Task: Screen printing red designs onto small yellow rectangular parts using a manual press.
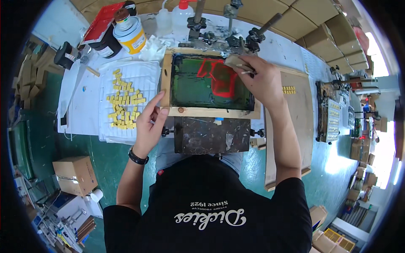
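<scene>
Black shirt (211, 206) fills the near edge at 6 o'clock; both forearms rise from it toward the bench. Screen (209, 83), a wooden frame around green mesh with a red patch, lies flat at picture centre, just above a dark stained block (211, 135) that seems to serve as its printing bed. Squeegee (238, 64), a pale wooden bar, sits tilted on the mesh at the frame's 1 o'clock corner, its lower edge meeting the red ink, a position that suits spreading the ink. Right hand (263, 82) is closed over the squeegee's top, fingers curled around the bar, wrist bent and forearm running down to 5 o'clock. Left hand (149, 122) is spread, thumb and fingers resting against the frame's 8 o'clock corner, apparently steadying it; a black wristband (138, 157) circles the wrist. Clamps (228, 36) at 12 o'clock grip the frame's far rail, holding it hinged to the bench. At 9 o'clock of the frame, small yellow tiles (123, 101) lie scattered on a white tray (145, 71), within reach of the left hand. Tins (126, 31) and squeeze bottles (173, 17) stand at 11 o'clock. A board (297, 109) with a few more yellow tiles lies at 3 o'clock.
</scene>
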`<move>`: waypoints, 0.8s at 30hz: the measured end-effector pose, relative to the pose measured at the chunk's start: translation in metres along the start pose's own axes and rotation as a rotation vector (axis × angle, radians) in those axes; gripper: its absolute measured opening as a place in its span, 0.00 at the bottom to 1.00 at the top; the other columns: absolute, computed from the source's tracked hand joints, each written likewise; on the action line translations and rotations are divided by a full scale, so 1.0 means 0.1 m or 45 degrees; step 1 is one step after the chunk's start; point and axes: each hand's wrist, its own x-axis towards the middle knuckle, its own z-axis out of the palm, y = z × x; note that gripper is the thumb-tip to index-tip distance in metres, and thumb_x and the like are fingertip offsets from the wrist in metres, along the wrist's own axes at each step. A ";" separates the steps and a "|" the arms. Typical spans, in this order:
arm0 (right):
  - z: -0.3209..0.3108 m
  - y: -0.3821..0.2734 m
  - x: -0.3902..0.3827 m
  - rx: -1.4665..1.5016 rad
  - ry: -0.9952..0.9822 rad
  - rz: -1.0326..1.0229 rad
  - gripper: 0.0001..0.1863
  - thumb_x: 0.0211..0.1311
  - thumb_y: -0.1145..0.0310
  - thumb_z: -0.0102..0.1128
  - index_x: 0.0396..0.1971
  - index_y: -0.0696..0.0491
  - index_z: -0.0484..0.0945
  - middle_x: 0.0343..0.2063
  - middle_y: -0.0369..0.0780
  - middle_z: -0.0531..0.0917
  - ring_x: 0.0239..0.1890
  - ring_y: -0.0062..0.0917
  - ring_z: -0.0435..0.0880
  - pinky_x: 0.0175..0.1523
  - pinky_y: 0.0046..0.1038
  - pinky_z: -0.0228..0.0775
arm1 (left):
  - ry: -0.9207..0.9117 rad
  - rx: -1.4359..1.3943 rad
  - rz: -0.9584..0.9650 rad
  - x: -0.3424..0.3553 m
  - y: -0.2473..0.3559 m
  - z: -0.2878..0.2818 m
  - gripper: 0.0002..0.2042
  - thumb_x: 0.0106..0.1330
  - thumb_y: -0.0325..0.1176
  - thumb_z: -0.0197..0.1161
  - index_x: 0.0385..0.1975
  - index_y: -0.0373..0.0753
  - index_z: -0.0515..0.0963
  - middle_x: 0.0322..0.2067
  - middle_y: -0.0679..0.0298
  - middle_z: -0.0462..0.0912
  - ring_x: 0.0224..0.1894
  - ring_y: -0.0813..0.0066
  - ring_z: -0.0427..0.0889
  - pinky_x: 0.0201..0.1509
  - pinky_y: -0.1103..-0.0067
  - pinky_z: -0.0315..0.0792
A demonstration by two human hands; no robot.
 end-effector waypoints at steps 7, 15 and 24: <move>0.06 -0.35 -0.47 -0.046 -0.104 -0.181 0.16 0.53 0.71 0.75 0.45 0.51 0.88 0.41 0.36 0.90 0.25 0.30 0.84 0.30 0.30 0.75 | 0.012 -0.059 0.028 0.03 0.00 0.03 0.23 0.75 0.24 0.63 0.70 0.37 0.77 0.31 0.72 0.73 0.30 0.84 0.66 0.35 0.87 0.64; -0.07 -0.37 -0.39 -0.045 -0.114 -0.201 0.22 0.48 0.77 0.77 0.48 0.55 0.89 0.44 0.39 0.91 0.29 0.31 0.87 0.34 0.28 0.77 | 0.038 0.000 0.059 0.03 0.06 -0.01 0.22 0.75 0.25 0.64 0.69 0.37 0.78 0.29 0.73 0.74 0.29 0.84 0.67 0.35 0.87 0.64; -0.33 -0.48 -0.32 0.246 -0.235 -0.057 0.17 0.51 0.80 0.76 0.44 0.58 0.89 0.39 0.38 0.91 0.25 0.25 0.80 0.32 0.25 0.72 | 0.048 -0.054 0.117 0.02 0.15 -0.12 0.20 0.76 0.27 0.62 0.67 0.37 0.79 0.30 0.71 0.77 0.29 0.82 0.69 0.36 0.85 0.66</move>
